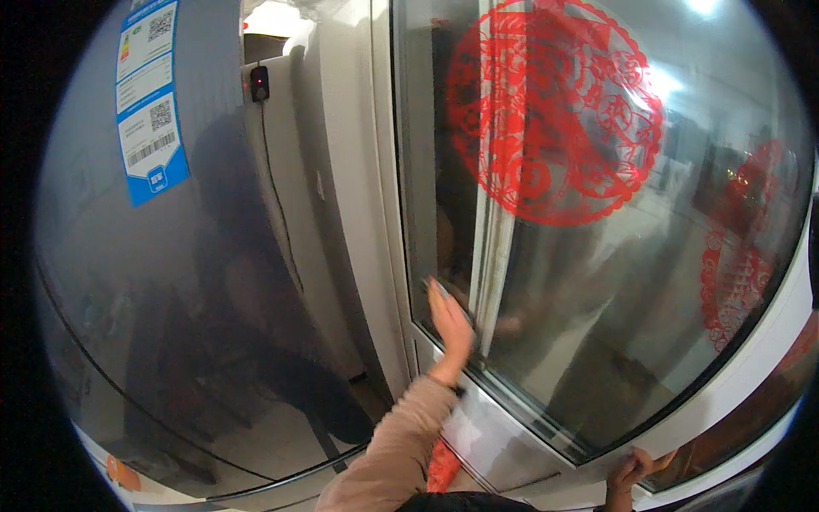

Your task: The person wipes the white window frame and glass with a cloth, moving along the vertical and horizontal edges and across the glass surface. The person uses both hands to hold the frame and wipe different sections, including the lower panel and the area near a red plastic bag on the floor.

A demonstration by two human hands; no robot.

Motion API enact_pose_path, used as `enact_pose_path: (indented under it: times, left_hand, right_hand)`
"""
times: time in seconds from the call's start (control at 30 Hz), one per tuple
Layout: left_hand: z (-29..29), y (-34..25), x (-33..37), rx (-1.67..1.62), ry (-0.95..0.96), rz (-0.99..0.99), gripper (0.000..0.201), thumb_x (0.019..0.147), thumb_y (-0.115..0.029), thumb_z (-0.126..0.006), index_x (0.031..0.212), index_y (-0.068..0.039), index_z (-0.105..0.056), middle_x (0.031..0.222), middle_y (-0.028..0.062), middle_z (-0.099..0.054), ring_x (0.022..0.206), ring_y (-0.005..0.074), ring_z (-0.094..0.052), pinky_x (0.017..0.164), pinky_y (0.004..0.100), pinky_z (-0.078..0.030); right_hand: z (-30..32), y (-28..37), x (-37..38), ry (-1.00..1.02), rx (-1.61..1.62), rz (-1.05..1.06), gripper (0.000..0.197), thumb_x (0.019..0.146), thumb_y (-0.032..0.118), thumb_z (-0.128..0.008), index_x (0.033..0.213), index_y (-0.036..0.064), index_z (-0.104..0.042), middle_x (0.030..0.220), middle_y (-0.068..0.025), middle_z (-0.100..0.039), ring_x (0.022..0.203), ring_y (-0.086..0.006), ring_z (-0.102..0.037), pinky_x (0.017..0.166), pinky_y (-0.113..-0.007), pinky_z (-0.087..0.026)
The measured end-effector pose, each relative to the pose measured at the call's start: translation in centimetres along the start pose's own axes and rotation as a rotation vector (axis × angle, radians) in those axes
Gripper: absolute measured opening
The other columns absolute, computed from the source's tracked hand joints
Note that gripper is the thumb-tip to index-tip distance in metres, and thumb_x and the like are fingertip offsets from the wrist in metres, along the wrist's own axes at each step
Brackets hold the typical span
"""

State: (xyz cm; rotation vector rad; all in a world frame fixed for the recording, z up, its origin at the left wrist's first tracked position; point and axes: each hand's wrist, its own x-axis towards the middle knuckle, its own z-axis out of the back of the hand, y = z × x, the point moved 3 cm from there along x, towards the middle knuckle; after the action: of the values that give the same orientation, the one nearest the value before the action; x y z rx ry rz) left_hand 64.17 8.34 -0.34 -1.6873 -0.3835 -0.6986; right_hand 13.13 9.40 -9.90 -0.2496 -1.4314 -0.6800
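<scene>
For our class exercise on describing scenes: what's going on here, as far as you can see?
A person stands at a white-framed glass window bearing a round red paper-cut decoration. Their left hand, in a beige sleeve, presses flat against the pane near the vertical frame bar. Their right hand grips the white lower frame edge. A tall grey refrigerator with a blue label stands to the left.

Head fisheye cam, single view, faces fwd close to window glass [597, 282], fridge [128, 299] at left.

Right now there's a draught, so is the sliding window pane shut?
Cannot tell. The left hand presses flat on the sliding window pane beside the white upright frame; reflections hide any gap.
</scene>
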Motion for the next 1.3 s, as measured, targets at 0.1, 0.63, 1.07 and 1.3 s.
enact_pose_path:
  times: [0.1,0.63,1.07,1.3]
  left_hand:
    - [-0.6,-4.7,-5.3,0.04,0.121,-0.266,0.055,0.098,-0.014,-0.037,0.146,0.012,-0.026,0.153,0.0298,-0.026,0.142,0.0435,-0.026,0.117,0.0472,-0.017]
    - [-2.9,-12.7,27.8,-0.15,-0.031,-0.55,0.05,0.1,-0.017,-0.036,0.145,0.002,-0.036,0.145,0.0258,-0.041,0.135,0.0404,-0.037,0.115,0.0457,-0.024]
    - [0.6,10.3,3.7,0.042,0.014,0.146,0.052,0.101,-0.021,-0.031,0.151,-0.006,-0.029,0.154,0.0194,-0.03,0.142,0.0394,-0.026,0.117,0.0457,-0.02]
    - [-0.2,15.0,-3.7,0.524,0.488,0.44,0.052,0.102,-0.023,-0.032,0.145,0.006,-0.032,0.153,0.028,-0.027,0.143,0.0383,-0.025,0.118,0.0432,-0.02]
  right_hand:
    - [0.1,-0.4,0.3,-0.035,-0.012,0.052,0.018,0.096,0.01,-0.04,0.11,0.0133,-0.051,0.152,-0.0315,-0.012,0.141,-0.0437,-0.021,0.112,-0.055,-0.021]
    - [1.1,-1.0,0.1,-0.077,-0.223,0.054,0.015,0.101,0.015,-0.037,0.111,0.0086,-0.046,0.15,-0.0333,-0.016,0.139,-0.0467,-0.022,0.112,-0.056,-0.019]
    - [0.8,0.9,1.2,-0.04,-0.241,0.056,0.023,0.102,0.017,-0.037,0.124,0.0121,-0.041,0.152,-0.03,-0.017,0.137,-0.043,-0.026,0.11,-0.053,-0.026]
    - [0.9,1.8,2.1,-0.002,-0.267,0.055,0.024,0.102,0.018,-0.04,0.123,0.007,-0.042,0.149,-0.0308,-0.018,0.139,-0.0445,-0.022,0.113,-0.055,-0.019]
